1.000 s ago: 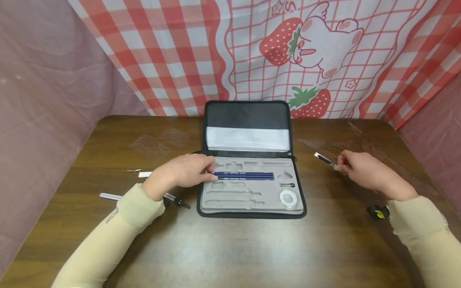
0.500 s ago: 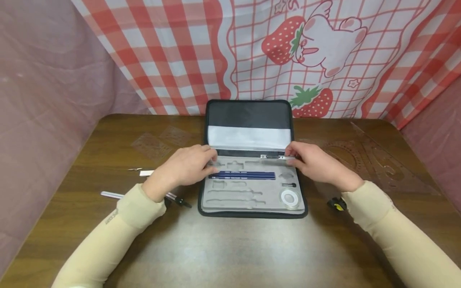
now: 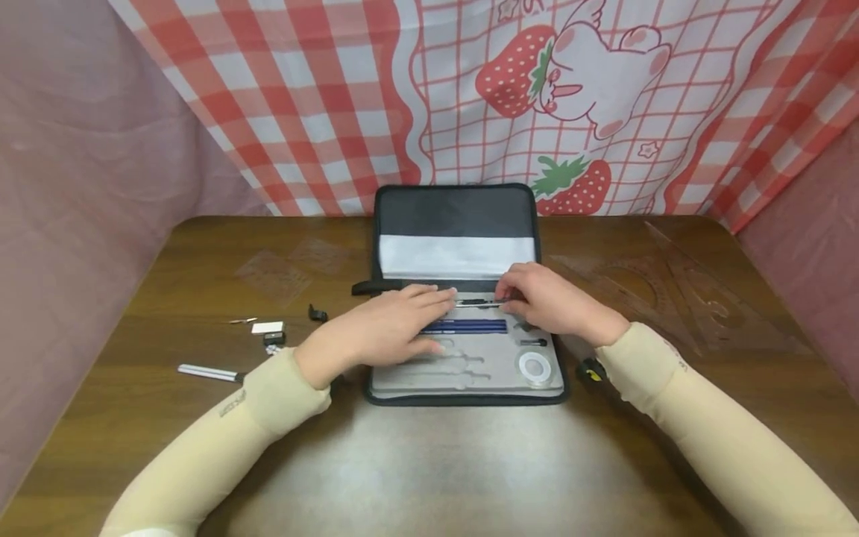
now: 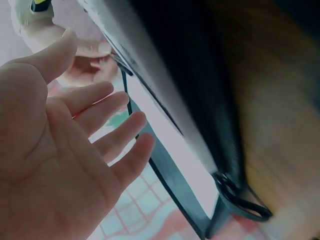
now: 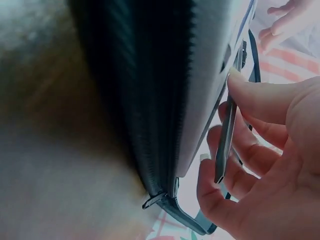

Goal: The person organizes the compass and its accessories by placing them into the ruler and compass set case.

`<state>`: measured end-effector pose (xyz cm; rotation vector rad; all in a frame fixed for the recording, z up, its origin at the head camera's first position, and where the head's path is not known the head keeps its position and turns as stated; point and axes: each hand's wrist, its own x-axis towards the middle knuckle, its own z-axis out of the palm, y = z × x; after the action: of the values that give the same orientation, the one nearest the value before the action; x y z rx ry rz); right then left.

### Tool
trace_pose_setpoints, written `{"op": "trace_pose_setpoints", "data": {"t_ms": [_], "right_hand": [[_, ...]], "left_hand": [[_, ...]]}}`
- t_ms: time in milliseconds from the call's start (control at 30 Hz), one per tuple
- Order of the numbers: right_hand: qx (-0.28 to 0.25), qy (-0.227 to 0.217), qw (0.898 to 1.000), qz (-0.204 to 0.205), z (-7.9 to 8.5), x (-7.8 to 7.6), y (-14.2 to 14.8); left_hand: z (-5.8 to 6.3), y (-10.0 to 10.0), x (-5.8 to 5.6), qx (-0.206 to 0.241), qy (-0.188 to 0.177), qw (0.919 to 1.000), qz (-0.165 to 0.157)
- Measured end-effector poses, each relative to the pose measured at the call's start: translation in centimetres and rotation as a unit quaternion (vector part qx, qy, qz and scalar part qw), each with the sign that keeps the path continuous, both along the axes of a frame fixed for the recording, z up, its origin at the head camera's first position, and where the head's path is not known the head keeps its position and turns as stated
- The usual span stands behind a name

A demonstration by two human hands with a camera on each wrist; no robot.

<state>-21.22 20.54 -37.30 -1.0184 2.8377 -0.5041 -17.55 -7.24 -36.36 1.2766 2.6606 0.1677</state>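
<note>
An open black zip case [image 3: 463, 400] lies in front of me, its grey moulded tray [image 3: 406, 382] facing up. In the head view my right hand [image 3: 540, 297] pinches a slim silver-and-black metal tool [image 3: 479, 303] over the tray's top row of slots. The right wrist view shows the tool's pointed end beside the curled fingers, with the thumb pressing its side. My left hand [image 3: 382, 324] extends over the tray's left part with straight fingers, palm down, and the left wrist view shows nothing held. Its fingers partly hide blue pencils [image 3: 473, 327].
A white ring [image 3: 535, 368] and a small black piece [image 3: 533, 342] sit in the tray's right side. On the left lie a white eraser [image 3: 268, 327], a black sharpener [image 3: 274, 338] and clear templates [image 3: 271, 274]. A clear set square [image 3: 678, 287] lies at right.
My right hand has brought the slim tool from the table on the right over the tray's top row. My left hand has moved right, its fingers now straight over the pencils.
</note>
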Motion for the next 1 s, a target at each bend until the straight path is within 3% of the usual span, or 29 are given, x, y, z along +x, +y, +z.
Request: {"op": "trace_pose_setpoints", "data": {"t_ms": [233, 500, 767, 1000], "right_hand": [[-0.02, -0.037, 0.999, -0.015, 0.3, -0.6, 0.1], [-0.037, -0.042, 0.998, -0.028, 0.3, -0.6, 0.6], [-0.038, -0.033, 0.997, -0.065, 0.8, -0.1, 3.4], [-0.039, -0.051, 0.994, -0.084, 0.1, -0.1, 3.7]], "left_hand": [[0.1, 1.7, -0.4, -0.029, -0.029, 0.999, -0.02], [0.1, 2.0, -0.3, -0.047, -0.027, 0.9984, -0.014], [0.0, 2.1, -0.1, -0.076, -0.016, 0.997, -0.006], [0.2, 2.1, 0.1, -0.084, -0.02, 0.9963, -0.002]]}}
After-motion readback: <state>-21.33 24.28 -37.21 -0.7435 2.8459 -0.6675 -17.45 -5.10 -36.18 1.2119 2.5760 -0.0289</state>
